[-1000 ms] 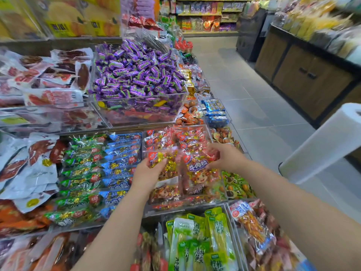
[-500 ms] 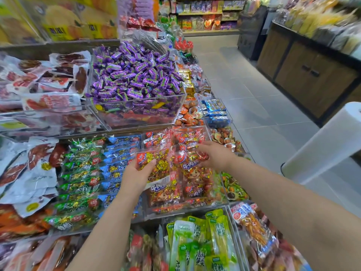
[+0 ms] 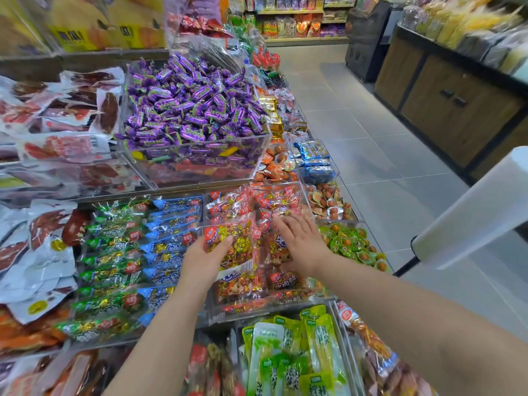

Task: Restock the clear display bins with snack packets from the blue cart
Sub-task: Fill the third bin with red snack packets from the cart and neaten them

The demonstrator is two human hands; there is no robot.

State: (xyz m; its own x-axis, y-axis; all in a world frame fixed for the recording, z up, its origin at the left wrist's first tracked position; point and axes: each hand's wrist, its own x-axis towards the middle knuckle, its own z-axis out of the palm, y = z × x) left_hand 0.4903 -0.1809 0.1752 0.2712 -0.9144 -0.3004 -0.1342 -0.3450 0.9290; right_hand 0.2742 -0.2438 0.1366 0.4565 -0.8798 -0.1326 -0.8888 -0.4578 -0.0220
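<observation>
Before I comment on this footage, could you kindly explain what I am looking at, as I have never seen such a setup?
There is no machine: a person wears one wide-angle camera on the head, looking forward and down, so both forearms enter from below. The left hand grips a red-labelled packet of gold-wrapped sweets over a clear display bin. The right hand lies flat, fingers straight, on packets already in that bin. Nearby bins hold purple sweets and green and blue packets. A white roll shows at the right.
</observation>
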